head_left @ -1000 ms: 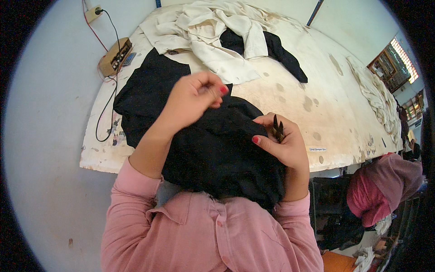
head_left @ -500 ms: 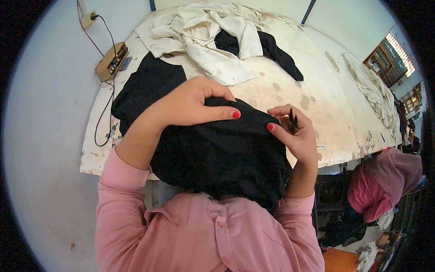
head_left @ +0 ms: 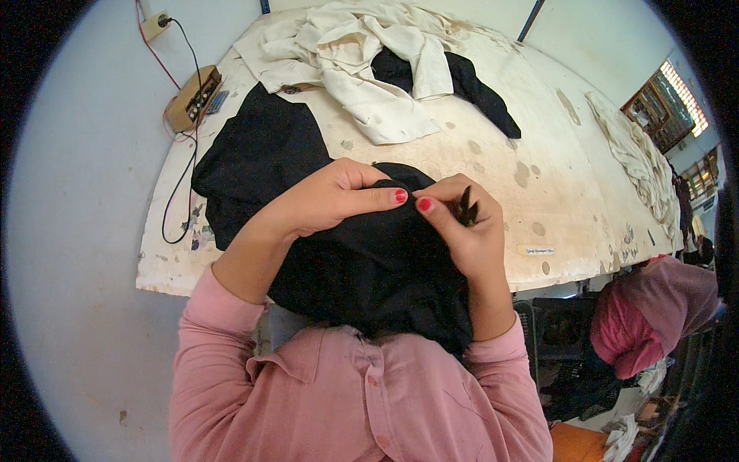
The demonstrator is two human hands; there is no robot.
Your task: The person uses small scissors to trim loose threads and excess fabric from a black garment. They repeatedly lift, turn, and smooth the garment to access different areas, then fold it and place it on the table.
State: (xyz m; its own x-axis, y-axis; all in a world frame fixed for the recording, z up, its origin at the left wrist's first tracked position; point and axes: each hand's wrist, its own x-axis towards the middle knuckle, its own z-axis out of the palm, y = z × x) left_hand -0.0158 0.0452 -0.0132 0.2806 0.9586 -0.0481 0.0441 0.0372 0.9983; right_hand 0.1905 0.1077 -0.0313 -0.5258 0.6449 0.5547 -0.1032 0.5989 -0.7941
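Note:
A black garment [head_left: 369,262] hangs over the near table edge and down against my front, part of it spread on the tabletop to the left. My left hand [head_left: 331,198] is closed, pinching a fold of the black fabric between thumb and fingers. Right beside it, my right hand [head_left: 466,223] pinches the same fold, its thumb tip almost touching the left thumb. Tucked in the right palm is a small dark tool with two pointed tips [head_left: 467,206], which looks like thread snips; its lower part is hidden by the fingers.
White garments [head_left: 377,69] lie heaped at the table's far side with a black piece [head_left: 485,96] among them. A brown box with a cord [head_left: 192,98] stands at the left edge. More white cloth [head_left: 635,154] lies along the right. Another person [head_left: 647,312] is at the right.
My right hand has moved left along the black fabric, up to my left hand. The fold between them is now bunched. A small paper strip on the table has come into fuller view.

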